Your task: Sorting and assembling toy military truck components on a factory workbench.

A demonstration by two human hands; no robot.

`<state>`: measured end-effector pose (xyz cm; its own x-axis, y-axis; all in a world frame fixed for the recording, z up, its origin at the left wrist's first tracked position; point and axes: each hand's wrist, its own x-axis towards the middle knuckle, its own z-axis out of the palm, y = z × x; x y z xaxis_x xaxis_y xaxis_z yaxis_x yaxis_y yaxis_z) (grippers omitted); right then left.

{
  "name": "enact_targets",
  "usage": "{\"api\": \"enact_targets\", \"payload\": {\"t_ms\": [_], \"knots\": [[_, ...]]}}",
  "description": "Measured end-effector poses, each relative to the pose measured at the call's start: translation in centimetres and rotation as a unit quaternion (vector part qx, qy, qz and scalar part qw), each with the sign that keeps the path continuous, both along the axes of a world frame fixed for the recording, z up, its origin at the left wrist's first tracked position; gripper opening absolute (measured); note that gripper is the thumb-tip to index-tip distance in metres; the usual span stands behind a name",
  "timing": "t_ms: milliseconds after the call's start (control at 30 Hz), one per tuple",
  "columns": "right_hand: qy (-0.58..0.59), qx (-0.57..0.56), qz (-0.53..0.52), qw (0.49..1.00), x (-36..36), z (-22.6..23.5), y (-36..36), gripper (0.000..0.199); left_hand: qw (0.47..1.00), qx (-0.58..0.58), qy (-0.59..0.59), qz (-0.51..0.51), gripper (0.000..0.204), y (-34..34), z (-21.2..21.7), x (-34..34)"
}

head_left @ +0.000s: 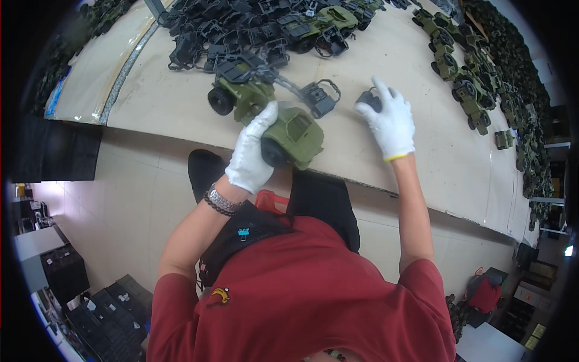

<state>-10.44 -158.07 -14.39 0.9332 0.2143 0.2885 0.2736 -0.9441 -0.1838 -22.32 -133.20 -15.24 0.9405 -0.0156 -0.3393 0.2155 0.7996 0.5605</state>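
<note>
My left hand (pixel 253 151), in a white glove, grips an olive-green toy truck (pixel 286 130) with black wheels at the near edge of the table (pixel 181 102). The truck lies along the table with its cab toward me. My right hand (pixel 389 123), also gloved, rests on the table to the right with its fingers closed around a small dark plastic part (pixel 368 98). A loose black frame part (pixel 319 98) lies between the two hands, just beyond the truck.
A heap of black plastic frame parts (pixel 241 30) covers the far side of the table. A row of finished green toy trucks (pixel 464 78) runs along the right side. Dark crates (pixel 102 314) stand on the floor at lower left.
</note>
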Motion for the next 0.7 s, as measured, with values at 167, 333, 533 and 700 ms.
{"api": "enact_targets", "payload": {"t_ms": [167,333,533,700], "knots": [[0.102,0.000,0.083,0.991,1.6,-0.2,-2.0,0.035,0.999,-0.017,-0.017,-0.026,0.047,-0.4,0.6,0.2],[0.041,0.141,0.163,0.976,-0.2,-0.8,-3.5,0.045,0.998,-0.024,-0.034,-0.036,0.048,-0.6,0.3,0.2],[-0.014,0.060,0.058,0.996,-0.9,-2.3,-1.6,0.057,0.994,0.091,-0.054,0.025,0.052,-1.9,0.4,0.0],[0.021,0.295,0.272,0.916,-6.9,4.1,2.5,0.065,0.970,0.211,-0.101,0.062,0.044,-2.5,0.6,-0.6]]}}
